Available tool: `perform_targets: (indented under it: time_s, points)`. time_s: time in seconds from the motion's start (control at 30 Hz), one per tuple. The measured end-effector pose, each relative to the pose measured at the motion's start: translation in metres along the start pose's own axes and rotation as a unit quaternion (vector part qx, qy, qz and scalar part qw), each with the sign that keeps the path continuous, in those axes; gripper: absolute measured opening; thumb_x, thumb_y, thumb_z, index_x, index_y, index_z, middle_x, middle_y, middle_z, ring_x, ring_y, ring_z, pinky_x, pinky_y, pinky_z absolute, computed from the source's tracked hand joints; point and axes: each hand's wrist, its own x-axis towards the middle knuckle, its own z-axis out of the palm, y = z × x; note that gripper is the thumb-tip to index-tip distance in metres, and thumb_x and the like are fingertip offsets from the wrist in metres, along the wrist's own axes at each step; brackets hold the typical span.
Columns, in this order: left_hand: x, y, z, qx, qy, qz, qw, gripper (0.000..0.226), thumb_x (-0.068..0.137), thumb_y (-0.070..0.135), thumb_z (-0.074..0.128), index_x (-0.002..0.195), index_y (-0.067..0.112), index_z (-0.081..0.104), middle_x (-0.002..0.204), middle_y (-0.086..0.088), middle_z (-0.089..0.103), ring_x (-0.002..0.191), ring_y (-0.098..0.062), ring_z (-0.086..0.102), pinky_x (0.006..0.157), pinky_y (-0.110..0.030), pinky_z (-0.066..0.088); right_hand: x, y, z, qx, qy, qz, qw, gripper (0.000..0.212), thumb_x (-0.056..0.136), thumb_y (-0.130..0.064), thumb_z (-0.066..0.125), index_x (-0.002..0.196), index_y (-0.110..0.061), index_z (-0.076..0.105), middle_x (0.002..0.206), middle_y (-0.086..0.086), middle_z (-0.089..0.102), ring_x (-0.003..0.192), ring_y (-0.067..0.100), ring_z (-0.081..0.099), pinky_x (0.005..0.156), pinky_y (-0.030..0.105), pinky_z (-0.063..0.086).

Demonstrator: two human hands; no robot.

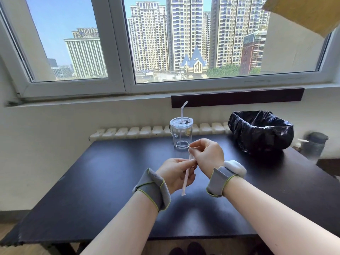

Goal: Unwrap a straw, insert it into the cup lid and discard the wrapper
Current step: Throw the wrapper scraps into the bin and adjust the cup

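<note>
1. I see both bare hands raised over a dark, matte bench [92,181] under a wide window, each wrist wearing a grey fabric band.
2. My left hand [175,174] is pinched on a thin, pale pink straw in its paper wrapper [186,178], gripping near the upper part; the lower end hangs free below the palm, above the bench and not touching it.
3. My right hand [207,156] is pinched on the top tip of the wrapper, thumb and forefinger pressed together, just above the left fingers.
4. Behind the hands stands a clear plastic cup with a clear lid [181,133]. A white bendy straw [183,112] already stands in its lid.
5. To the right sits a round bin lined with a crumpled black bag [261,131], near the cup but apart from it.
6. I judge the wrapped straw to be very light and slender, fairly stiff along its length yet easy to kink if squeezed hard.
7. The paper should be thin and soft, tearing readily at the tip; I would hold the shaft gently through the paper and peel from the end.
</note>
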Motion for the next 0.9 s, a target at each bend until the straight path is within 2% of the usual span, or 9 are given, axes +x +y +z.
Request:
perform_targets:
  time_s: [0.13,0.37,0.43,0.5,0.57,0.67,0.8,0.83,0.9]
  points:
    - [0.001,0.001,-0.004,0.036,0.051,0.008,0.998,0.014,0.089,0.01,0.055,0.081,0.003,0.064,0.048,0.004,0.057,0.042,0.0,0.053,0.053,-0.016,0.054,-0.001,0.001,-0.002,-0.05,0.003,-0.058,0.997,0.008,0.076,-0.018,0.066,0.072,-0.025,0.067,0.07,-0.001,0.07,0.073,0.019,0.064,0.072,0.03,0.051]
    - [0.005,0.008,-0.004,0.0,0.124,0.055,0.991,0.017,0.091,0.008,0.052,0.077,0.006,0.062,0.042,0.006,0.062,0.042,0.001,0.058,0.056,-0.016,0.054,-0.009,0.002,0.001,-0.126,-0.062,-0.192,0.971,0.009,0.076,-0.005,0.064,0.08,-0.006,0.072,0.083,0.015,0.068,0.073,0.031,0.064,0.075,0.045,0.054]
    - [0.006,0.008,-0.003,-0.023,0.131,0.06,0.989,0.019,0.092,0.009,0.049,0.077,0.007,0.061,0.042,0.006,0.062,0.043,0.001,0.059,0.063,-0.02,0.053,-0.011,0.001,0.003,-0.12,-0.065,-0.208,0.969,0.011,0.077,-0.005,0.064,0.083,-0.003,0.073,0.087,0.016,0.068,0.076,0.031,0.065,0.078,0.042,0.054]
    - [0.008,0.007,-0.004,-0.052,0.136,0.062,0.987,0.021,0.093,0.009,0.048,0.076,0.01,0.06,0.042,0.007,0.062,0.043,0.001,0.059,0.068,-0.022,0.05,-0.013,-0.001,0.003,-0.123,-0.067,-0.22,0.965,0.013,0.079,-0.007,0.064,0.086,-0.004,0.074,0.09,0.016,0.069,0.082,0.028,0.065,0.082,0.03,0.05]
    - [0.009,0.008,-0.004,-0.085,0.139,0.061,0.985,0.02,0.092,0.01,0.049,0.077,0.012,0.06,0.045,0.006,0.065,0.046,-0.001,0.061,0.067,-0.023,0.048,-0.016,-0.004,0.002,-0.117,-0.065,-0.22,0.966,0.015,0.078,-0.011,0.066,0.089,-0.005,0.074,0.092,0.014,0.069,0.087,0.025,0.064,0.079,0.016,0.042]
    - [0.01,0.011,-0.003,-0.128,0.125,0.048,0.983,0.018,0.093,0.015,0.048,0.081,0.013,0.061,0.049,0.003,0.068,0.049,-0.007,0.065,0.063,-0.025,0.049,-0.02,-0.008,0.003,-0.112,-0.057,-0.208,0.97,0.022,0.073,-0.017,0.072,0.093,-0.008,0.074,0.096,0.012,0.067,0.089,0.022,0.062,0.079,0.016,0.04]
    - [0.01,0.016,0.002,-0.213,0.073,0.012,0.974,0.033,0.099,0.026,0.032,0.081,0.011,0.055,0.048,-0.002,0.066,0.046,-0.013,0.066,0.045,-0.022,0.052,-0.025,-0.014,0.006,-0.084,-0.053,-0.169,0.981,0.027,0.066,-0.016,0.077,0.092,-0.009,0.074,0.092,0.004,0.063,0.087,0.015,0.058,0.08,0.012,0.038]
    - [0.011,0.017,0.004,-0.238,0.068,0.013,0.969,0.036,0.099,0.028,0.028,0.081,0.009,0.053,0.05,-0.005,0.066,0.047,-0.016,0.067,0.048,-0.024,0.053,-0.025,-0.014,0.008,-0.07,-0.045,-0.153,0.985,0.024,0.065,-0.016,0.077,0.089,-0.01,0.075,0.088,0.002,0.063,0.085,0.015,0.06,0.081,0.015,0.041]
    - [0.012,0.018,0.009,-0.282,0.066,0.017,0.957,0.041,0.1,0.03,0.026,0.081,0.005,0.052,0.062,-0.013,0.064,0.058,-0.023,0.066,0.064,-0.034,0.053,-0.025,-0.013,0.011,-0.032,-0.029,-0.107,0.993,0.019,0.064,-0.015,0.078,0.082,-0.012,0.076,0.084,0.004,0.068,0.084,0.02,0.065,0.084,0.028,0.051]
